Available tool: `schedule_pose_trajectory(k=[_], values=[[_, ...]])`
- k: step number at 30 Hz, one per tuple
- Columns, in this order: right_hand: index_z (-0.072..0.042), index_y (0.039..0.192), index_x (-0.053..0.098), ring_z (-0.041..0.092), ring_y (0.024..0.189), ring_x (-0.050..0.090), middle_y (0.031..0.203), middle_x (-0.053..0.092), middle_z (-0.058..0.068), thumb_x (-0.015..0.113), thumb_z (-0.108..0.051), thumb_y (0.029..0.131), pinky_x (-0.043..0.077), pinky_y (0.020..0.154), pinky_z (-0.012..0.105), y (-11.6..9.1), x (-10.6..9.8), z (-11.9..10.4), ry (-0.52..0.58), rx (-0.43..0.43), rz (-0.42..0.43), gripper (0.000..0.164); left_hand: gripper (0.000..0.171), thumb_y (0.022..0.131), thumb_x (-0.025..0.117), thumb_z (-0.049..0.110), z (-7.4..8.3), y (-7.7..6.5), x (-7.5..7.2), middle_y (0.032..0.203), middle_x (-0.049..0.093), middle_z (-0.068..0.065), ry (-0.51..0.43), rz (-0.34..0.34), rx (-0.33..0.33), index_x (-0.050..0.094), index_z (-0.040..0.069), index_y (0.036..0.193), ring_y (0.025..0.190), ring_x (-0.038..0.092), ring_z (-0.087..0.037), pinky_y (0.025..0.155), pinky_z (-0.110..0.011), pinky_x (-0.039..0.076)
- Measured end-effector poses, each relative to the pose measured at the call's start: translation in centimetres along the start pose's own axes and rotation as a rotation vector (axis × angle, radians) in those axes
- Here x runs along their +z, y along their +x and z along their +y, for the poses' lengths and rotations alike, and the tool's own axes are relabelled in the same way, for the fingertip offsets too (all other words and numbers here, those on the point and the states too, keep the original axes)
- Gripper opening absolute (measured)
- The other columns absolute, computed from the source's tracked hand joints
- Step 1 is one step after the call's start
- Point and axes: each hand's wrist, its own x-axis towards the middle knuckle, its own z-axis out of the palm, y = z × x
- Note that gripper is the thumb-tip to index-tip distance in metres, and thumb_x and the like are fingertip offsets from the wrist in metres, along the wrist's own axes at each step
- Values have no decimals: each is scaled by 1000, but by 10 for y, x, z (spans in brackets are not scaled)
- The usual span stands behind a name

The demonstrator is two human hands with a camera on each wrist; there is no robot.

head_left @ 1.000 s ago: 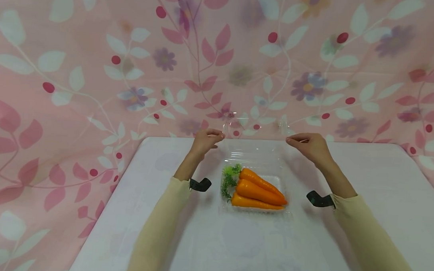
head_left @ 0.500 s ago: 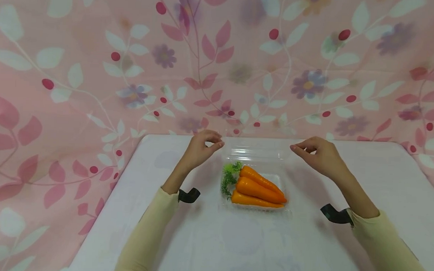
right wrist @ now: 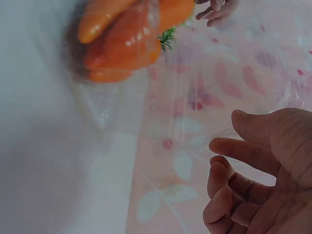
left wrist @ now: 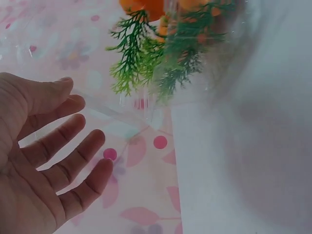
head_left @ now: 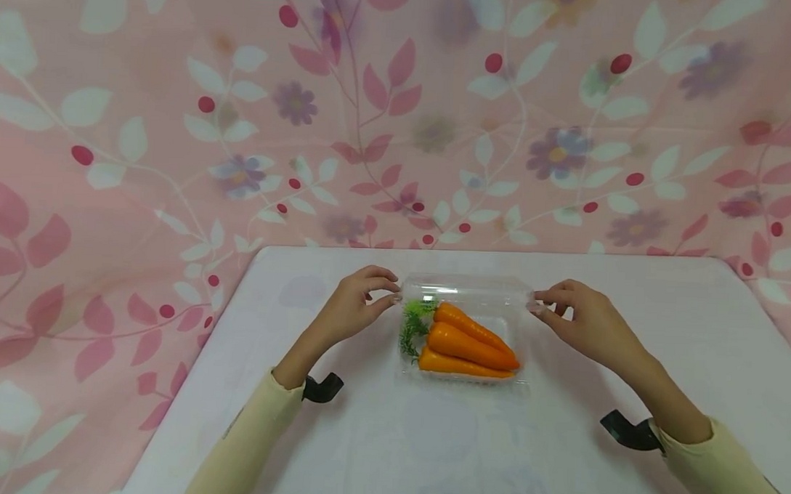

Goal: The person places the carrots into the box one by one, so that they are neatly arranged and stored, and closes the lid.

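A clear plastic clamshell container sits on the table in the head view, holding three orange carrots with feathery green tops at the left. Its hinged lid stands tilted up at the back, partly swung over the carrots. My left hand pinches the lid's left edge between thumb and index finger; in the left wrist view the other fingers spread loosely below. At the lid's right edge my right hand pinches with thumb and index finger, the other fingers curled in the right wrist view.
A white-covered table carries the container near its far edge. Behind it hangs a pink curtain printed with leaves and flowers. Black wrist mounts stick out from both cream sleeves.
Both hands have come down and toward me, drawing the lid from nearly upright to a lower tilt over the carrots. The container's base and the carrots have stayed in place.
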Motion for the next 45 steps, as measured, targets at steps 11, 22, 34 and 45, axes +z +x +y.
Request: schedule_pose_trajectory(k=[11,22,34,45], values=[[-6,121,70,17,77,55,103,61,5,79,-18,85,43,52,24,-25,23,-4,-106,-41,-2,39,26,93,68,7,11,-34,10,129,58,-10,28,-121,-13,69,6,119,111,60,-22,86,-39,54],[-7,124,68,14,79,54,105,61,6,79,-11,83,42,50,22,-41,33,-2,-134,-51,-1,43,30,95,69,17,20,-52,20,132,57,-9,45,-158,-54,68,5,122,117,58,-23,95,-41,49],[-12,117,73,11,73,53,100,62,1,77,-8,84,40,50,21,-50,36,0,-57,-61,55,34,47,90,75,23,34,-59,27,136,52,-12,-127,-146,-261,60,0,128,111,60,-31,91,-47,51],[-24,97,76,8,72,52,93,65,-5,80,-34,84,41,54,24,-54,31,-3,71,104,39,17,45,90,74,33,40,-64,30,127,57,-11,-249,-158,-537,58,5,121,112,62,-32,84,-45,54]])
